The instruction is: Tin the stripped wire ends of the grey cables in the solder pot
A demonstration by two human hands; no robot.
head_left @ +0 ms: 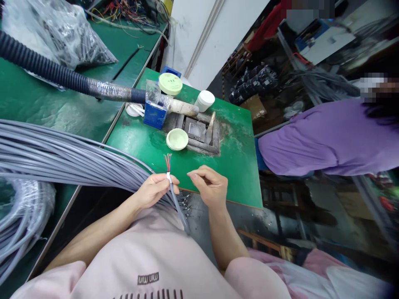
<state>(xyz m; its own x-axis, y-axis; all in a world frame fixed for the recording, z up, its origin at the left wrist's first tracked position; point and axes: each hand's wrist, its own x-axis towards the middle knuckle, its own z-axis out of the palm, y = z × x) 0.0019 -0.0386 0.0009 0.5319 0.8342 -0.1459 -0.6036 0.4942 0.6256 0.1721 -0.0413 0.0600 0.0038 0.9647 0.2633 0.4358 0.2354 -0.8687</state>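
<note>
My left hand (157,189) pinches a grey cable (175,199) just below its upper end. A white band circles the cable there, and thin red and dark wires (168,164) with bare, spread tips stick up out of it. The cable's lower part runs down against my shirt. To the right, apart from the cable, my right hand (210,185) has its fingers curled and thumb and forefinger close together; nothing shows in them. Beyond the wires stand an open pale-green tub (177,139) and a solder pot (197,129) with a flat tool (210,128) resting on it.
A bundle of grey cables (68,155) comes in from the left. A ribbed hose (62,79) ends above the pot, beside a blue box (155,114). A green-lidded tub (170,84) and a white jar (205,101) stand behind. A person in purple (314,139) is at right.
</note>
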